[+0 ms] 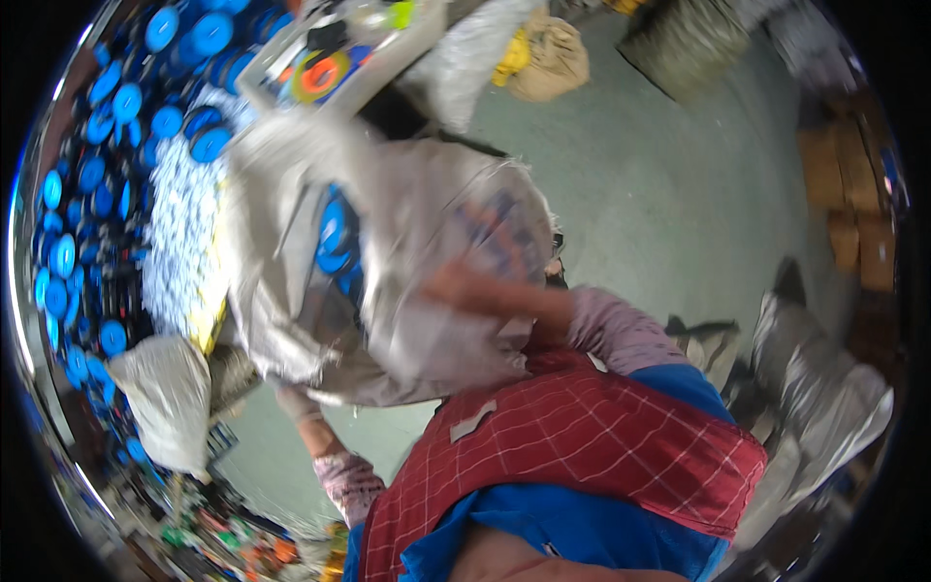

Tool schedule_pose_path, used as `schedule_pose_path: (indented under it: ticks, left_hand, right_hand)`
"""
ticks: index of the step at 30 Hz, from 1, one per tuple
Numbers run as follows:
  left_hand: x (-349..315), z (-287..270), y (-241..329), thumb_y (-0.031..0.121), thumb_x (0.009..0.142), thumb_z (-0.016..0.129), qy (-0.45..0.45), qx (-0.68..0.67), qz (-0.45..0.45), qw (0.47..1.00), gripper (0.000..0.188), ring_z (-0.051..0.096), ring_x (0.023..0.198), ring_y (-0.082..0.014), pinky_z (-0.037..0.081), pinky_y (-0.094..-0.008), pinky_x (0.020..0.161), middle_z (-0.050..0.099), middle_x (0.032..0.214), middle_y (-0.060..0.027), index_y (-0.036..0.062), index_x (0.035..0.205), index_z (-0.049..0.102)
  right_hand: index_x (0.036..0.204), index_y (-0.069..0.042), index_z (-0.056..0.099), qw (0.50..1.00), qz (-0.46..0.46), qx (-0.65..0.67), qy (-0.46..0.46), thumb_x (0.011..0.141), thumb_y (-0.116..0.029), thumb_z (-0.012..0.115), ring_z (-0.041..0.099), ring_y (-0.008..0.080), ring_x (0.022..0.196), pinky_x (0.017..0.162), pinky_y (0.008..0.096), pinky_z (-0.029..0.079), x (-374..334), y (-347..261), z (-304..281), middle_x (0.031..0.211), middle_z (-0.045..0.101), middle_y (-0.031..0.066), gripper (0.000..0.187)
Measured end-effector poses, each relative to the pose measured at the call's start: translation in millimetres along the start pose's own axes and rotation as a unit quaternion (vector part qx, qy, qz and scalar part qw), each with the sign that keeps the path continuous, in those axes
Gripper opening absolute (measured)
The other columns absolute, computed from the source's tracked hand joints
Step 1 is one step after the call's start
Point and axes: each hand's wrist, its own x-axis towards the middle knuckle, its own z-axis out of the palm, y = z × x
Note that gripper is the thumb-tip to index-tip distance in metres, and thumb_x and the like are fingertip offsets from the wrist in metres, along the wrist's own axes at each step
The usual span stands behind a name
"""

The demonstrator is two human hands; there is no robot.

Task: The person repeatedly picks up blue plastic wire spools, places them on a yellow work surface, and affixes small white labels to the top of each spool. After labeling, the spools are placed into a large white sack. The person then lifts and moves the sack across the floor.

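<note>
A large off-white woven sack (465, 194) fills the middle of the view, its wide mouth gaping toward the left. Through the mouth, blue round pieces (335, 233) show inside. My right hand (451, 288) lies against the sack's side, smeared by motion, so its fingers are not clear. Lower left, my left hand (296, 400) is at the sack's bottom rim; the cloth hides its fingers. Part of the sack is blurred too.
Many blue discs with dark parts (102, 175) are heaped along the left. A pale plastic bin (427, 34) of coloured pieces stands beyond the sack. A tied white sack (165, 403) is at lower left, grey sacks (815, 378) and cardboard boxes (839, 175) at right.
</note>
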Motion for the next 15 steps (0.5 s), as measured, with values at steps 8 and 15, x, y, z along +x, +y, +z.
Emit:
schedule_pose_path:
  ticks: [8,15]
  left_hand:
    - [-56,-4,20,0.053,0.099,0.04,0.064,-0.168,-0.24,0.954,0.069,0.051,0.126,-0.0338,0.042,-0.0477,0.105,0.05,0.139,-0.0175,0.0012,0.145,0.039]
    - [-30,43,25,0.054,0.099,0.042,-0.006,-0.081,-0.251,0.965,0.068,0.054,0.12,-0.0309,0.045,-0.0465,0.101,0.054,0.134,-0.0164,0.0014,0.142,0.043]
  right_hand:
    - [0.075,0.0,0.059,0.795,0.103,0.587,-0.11,0.097,-0.037,0.056,0.055,0.0354,0.059,0.057,0.0426,0.043,28,-102,0,0.066,0.057,0.0214,0.043]
    - [0.073,-0.004,0.064,0.879,0.288,0.356,0.133,0.095,-0.053,0.052,0.061,0.0417,0.067,0.06,0.0497,0.046,21,-73,22,0.069,0.061,0.0211,0.055]
